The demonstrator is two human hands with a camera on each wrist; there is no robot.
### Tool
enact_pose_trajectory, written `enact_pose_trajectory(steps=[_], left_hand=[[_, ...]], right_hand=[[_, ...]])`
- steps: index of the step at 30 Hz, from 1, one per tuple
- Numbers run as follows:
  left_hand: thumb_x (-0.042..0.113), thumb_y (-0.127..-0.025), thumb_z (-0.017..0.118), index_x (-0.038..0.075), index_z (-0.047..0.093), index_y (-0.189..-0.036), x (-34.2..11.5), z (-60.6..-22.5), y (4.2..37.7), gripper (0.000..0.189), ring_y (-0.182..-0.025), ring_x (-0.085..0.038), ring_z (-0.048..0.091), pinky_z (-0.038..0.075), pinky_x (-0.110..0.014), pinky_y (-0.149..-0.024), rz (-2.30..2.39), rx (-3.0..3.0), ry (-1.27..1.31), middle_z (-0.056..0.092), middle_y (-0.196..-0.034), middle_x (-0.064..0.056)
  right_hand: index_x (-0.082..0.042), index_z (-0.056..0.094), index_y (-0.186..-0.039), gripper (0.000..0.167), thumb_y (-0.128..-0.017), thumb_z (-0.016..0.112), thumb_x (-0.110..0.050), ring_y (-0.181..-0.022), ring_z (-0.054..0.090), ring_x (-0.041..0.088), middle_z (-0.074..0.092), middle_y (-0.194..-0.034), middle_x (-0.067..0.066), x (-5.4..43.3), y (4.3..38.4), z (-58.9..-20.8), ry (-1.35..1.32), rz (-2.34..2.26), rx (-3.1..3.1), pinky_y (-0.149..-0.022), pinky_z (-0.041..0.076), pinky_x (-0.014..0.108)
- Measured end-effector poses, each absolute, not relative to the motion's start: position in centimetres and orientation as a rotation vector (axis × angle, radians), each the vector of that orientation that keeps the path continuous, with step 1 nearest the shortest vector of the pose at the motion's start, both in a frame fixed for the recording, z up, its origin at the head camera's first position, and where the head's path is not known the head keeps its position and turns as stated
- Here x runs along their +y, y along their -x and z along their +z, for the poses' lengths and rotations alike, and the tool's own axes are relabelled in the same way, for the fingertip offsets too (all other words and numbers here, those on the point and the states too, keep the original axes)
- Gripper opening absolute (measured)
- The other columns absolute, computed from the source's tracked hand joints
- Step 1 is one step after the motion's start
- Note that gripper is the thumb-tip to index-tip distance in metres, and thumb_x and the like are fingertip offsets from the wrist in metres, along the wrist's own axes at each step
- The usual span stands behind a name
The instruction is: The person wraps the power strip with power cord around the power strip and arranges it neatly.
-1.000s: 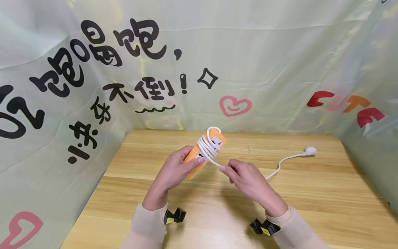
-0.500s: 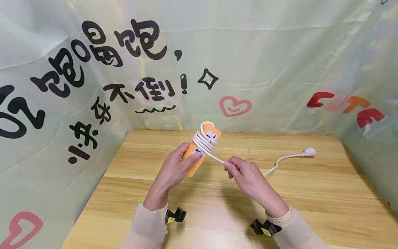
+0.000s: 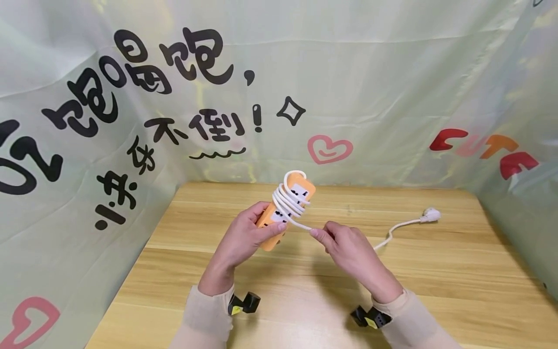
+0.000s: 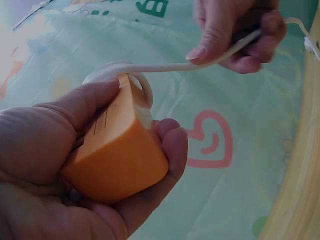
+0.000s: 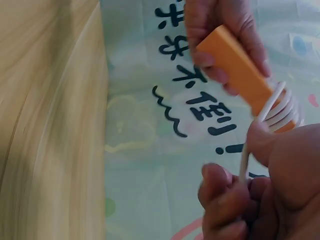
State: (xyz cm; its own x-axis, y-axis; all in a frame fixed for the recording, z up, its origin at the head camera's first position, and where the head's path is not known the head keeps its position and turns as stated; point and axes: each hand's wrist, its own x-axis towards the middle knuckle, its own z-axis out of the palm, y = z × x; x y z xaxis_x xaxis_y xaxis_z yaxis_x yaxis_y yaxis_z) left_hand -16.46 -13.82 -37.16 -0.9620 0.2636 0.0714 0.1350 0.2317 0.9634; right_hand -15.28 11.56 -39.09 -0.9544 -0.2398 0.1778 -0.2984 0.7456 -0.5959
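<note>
My left hand (image 3: 247,233) grips the lower end of an orange power strip (image 4: 117,155), which tilts up and away over the table. Several turns of white cord (image 3: 288,201) wrap round its upper half, and one loop stands out past the far end. To the right, my right hand (image 3: 350,249) pinches the cord between thumb and fingers, with a short stretch running to the strip. Below that hand the cord comes out again and ends in a white plug (image 3: 430,214) at the right. In the right wrist view the cord (image 5: 244,160) crosses the curled fingers.
The wooden table (image 3: 183,300) lies under both hands. A pale fabric backdrop (image 3: 383,97) with printed lettering and hearts rises behind it and along both sides. Each sleeve cuff carries a small black wrist camera (image 3: 250,303).
The strip's far end has shifted slightly left and up compared with a second ago. The right hand has moved only slightly, still pinching the cord; the plug has slid a little left.
</note>
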Motion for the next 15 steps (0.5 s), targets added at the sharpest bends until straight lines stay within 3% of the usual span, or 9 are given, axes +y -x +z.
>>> enact_pose_trajectory(steps=[4,11,15], left_hand=[[0.022,-0.095,0.081,0.015,0.068,-0.130,-13.94,-37.06,16.54,0.038,-0.089,-0.026,0.072,0.060,-0.040,-0.078,1.917,2.336,-0.390,0.071,-0.109,-0.013],[0.018,-0.096,0.080,0.014,0.067,-0.133,-14.15,-37.20,16.92,0.039,-0.085,-0.029,0.074,0.063,-0.040,-0.074,2.066,2.273,-0.306,0.071,-0.108,-0.017],[0.017,-0.095,0.080,0.014,0.068,-0.132,-14.25,-37.25,16.94,0.038,-0.085,-0.029,0.074,0.063,-0.040,-0.074,2.071,2.272,-0.308,0.071,-0.108,-0.017]], right_hand=[[-0.017,0.054,-0.072,0.051,-0.107,0.054,-0.054,-0.055,0.040,0.014,0.040,-0.061,-0.005,11.62,15.42,-39.15,-0.377,0.955,-2.864,-0.055,0.034,0.031],[-0.015,0.069,-0.090,0.027,-0.111,0.056,-0.027,-0.061,0.048,0.014,0.051,-0.067,-0.006,11.44,15.33,-39.03,-0.452,1.036,-2.765,-0.061,0.041,0.033],[-0.016,0.068,-0.090,0.022,-0.109,0.059,-0.021,-0.060,0.047,0.012,0.051,-0.067,-0.008,11.36,15.27,-38.99,-0.484,1.024,-2.775,-0.060,0.041,0.031]])
